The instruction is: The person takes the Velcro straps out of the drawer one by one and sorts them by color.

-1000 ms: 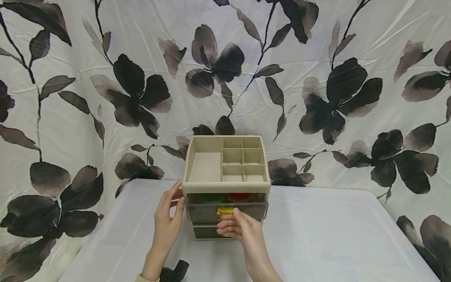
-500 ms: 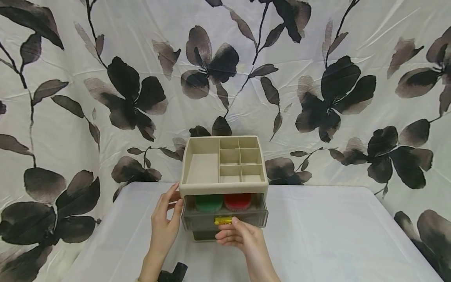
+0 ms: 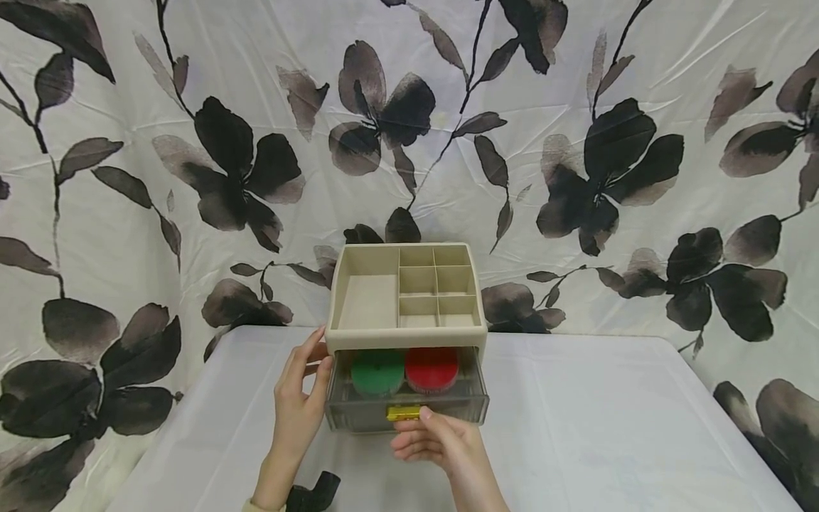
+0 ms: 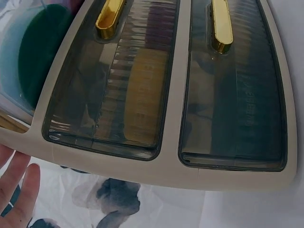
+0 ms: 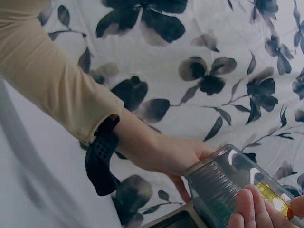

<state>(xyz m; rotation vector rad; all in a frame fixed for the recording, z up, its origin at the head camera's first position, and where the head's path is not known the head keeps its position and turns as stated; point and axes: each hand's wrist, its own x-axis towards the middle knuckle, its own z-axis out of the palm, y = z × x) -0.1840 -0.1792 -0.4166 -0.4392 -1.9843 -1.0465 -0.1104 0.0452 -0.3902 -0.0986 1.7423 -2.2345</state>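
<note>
Drawer step: I judged it to be opening the top drawer (image 3: 358, 418), which stood out from the organizer (image 3: 406, 340) toward the table's near edge.
Next pull: to my mind it called for a gentle, level draw, with the organizer braced against sliding.
Right hand (image 3: 444, 442): pinched the right end of the gold handle (image 3: 402, 413).
Left hand (image 3: 299, 398): lay loose-fingered along the organizer's left side, grasping nothing; I couldn't tell how hard it pressed.
Lids: 1 green lid (image 3: 377, 372) and 1 red lid (image 3: 431, 368), side by side in the drawer, beyond the right hand.
Organizer: between the table's (image 3: 576, 427) 2 far corners, nearer the left.
</note>
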